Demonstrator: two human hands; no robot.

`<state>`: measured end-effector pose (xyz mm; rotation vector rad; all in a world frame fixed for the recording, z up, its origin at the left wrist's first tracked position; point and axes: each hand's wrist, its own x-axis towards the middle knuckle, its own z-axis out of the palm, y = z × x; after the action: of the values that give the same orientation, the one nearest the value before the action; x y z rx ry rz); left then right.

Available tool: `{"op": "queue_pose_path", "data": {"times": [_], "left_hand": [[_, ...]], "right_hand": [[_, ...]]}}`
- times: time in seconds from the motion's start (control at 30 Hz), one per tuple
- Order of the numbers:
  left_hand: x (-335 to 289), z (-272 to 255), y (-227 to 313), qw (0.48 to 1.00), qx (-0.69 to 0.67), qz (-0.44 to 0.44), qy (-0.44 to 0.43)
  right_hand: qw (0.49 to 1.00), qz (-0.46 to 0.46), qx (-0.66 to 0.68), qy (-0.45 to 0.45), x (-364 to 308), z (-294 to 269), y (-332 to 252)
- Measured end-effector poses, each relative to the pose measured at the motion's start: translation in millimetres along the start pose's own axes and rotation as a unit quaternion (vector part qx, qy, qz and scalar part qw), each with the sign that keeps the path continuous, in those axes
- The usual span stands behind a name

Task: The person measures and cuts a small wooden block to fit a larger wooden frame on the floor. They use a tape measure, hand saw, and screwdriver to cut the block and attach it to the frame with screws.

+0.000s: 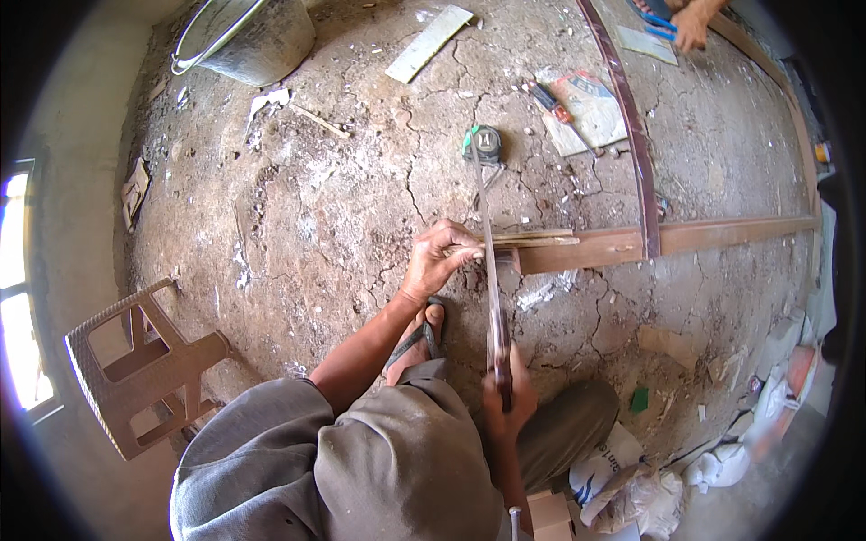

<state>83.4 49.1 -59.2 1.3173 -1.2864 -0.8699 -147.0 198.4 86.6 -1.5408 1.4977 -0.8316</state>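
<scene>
Cracked floor [334,194] bears printed packaging [595,475]; right fingers [521,383] grip a saw [494,307].

The left window [22,293] glares (fisheye corners black).

— What sort of place can be made out?
— An unfinished room, apparently used as a work site: the rough, cracked floor [361,171] is littered with scraps [429,43].
— How is a room recognised?
— A plain wall [86,108] and a bright window [23,343] can be seen at the left.
— And the work?
— A saw [493,298] is being held; a tape measure [488,144], screwdriver [552,105] and bucket [271,45] can be seen about.
</scene>
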Motion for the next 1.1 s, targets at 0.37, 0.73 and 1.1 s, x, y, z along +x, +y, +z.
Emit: {"op": "queue_pose_path", "data": {"times": [0.37,0.73,1.1], "left_hand": [[0.8,-10.0,7.0,0.985,0.158,0.037,-0.052],[-2.4,-1.0,11.5,0.989,0.139,-0.045,-0.017],[-1.7,2.0,15.5,0.988,0.146,-0.056,-0.007]], "right_hand": [[0.988,0.141,0.044,-0.038,10.1,0.0,-1.9],[0.999,0.015,0.047,-0.004,-6.6,10.1,29.1],[0.997,0.014,0.075,-0.022,9.6,5.7,13.4]]}}
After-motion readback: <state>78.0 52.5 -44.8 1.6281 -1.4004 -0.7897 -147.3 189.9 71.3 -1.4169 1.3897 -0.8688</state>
